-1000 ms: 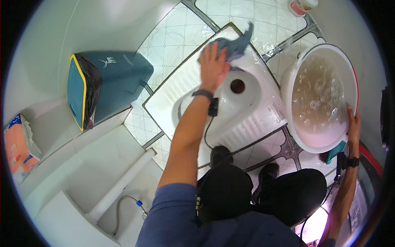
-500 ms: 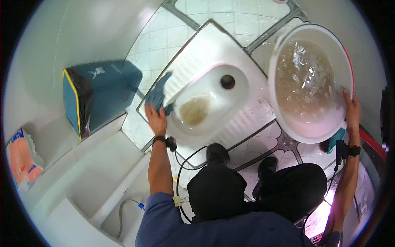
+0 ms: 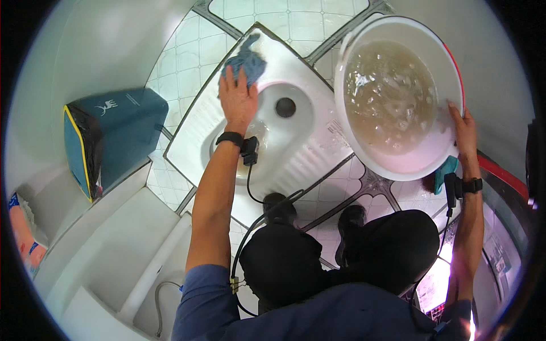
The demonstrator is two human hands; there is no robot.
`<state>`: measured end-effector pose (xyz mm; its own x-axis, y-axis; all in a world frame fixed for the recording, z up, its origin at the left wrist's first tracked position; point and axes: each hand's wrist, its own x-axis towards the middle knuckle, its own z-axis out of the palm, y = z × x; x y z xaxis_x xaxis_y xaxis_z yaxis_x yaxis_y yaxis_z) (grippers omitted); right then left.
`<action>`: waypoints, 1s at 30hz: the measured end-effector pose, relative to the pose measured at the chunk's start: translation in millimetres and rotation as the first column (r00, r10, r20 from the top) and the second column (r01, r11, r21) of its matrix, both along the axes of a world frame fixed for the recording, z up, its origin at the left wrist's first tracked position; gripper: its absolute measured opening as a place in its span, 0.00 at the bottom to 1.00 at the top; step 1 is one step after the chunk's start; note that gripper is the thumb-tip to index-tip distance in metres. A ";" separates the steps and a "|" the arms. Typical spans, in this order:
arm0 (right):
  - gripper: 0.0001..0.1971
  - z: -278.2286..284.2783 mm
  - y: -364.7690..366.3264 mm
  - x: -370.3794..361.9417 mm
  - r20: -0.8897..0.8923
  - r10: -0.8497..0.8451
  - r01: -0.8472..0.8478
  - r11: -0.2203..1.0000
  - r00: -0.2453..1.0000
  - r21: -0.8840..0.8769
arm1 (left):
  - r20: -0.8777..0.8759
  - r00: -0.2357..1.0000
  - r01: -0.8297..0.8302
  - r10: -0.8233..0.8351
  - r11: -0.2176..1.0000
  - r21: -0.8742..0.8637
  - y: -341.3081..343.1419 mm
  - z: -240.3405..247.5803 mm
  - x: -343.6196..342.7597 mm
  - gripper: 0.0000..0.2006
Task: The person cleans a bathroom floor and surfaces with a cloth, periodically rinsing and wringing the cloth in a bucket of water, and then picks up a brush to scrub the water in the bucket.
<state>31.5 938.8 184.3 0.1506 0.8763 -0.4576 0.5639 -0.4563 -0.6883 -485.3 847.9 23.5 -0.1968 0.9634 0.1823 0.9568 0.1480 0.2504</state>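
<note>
My left hand (image 3: 237, 99) lies with its fingers stretched and spread on a crumpled blue-grey cloth (image 3: 245, 61), pressing it against the white squat toilet (image 3: 298, 91). The cloth is near the toilet's far corner. Brownish water, partly covered by my left wrist, lies in the shallow bowl, and a dark round drain hole (image 3: 285, 107) shows farther along it. At the right, my right hand (image 3: 465, 132) grips the rim of a large white basin (image 3: 406, 166) with a red edge. Murky, rippling water (image 3: 392, 96) fills much of the basin, which looks tilted.
A blue bin (image 3: 122, 122) with a black liner stands left of the toilet. Below my right hand is a teal-backed brush (image 3: 445, 174) with dark bristles. A white ledge with a pipe (image 3: 153, 267) and an orange package (image 3: 25, 233) are at the lower left. Black cables run from both wrists.
My left hand has slid the cloth away from me along the toilet's left side, toward the far corner. The right hand keeps its hold on the basin. The whole view has shifted slightly.
</note>
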 end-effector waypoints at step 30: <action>0.17 1.9 0.5 -12.2 0.024 -0.018 0.019 0.999 1.000 -0.027 | 0.543 0.557 0.827 -0.628 0.365 -0.427 -168.0 51.6 71.5 0.12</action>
<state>19.3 939.3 186.2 0.1781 0.8607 -0.4769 0.5713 -0.4851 -0.6621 -413.8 679.8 75.1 0.7000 0.6008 -0.3861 0.6733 -0.3749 0.6372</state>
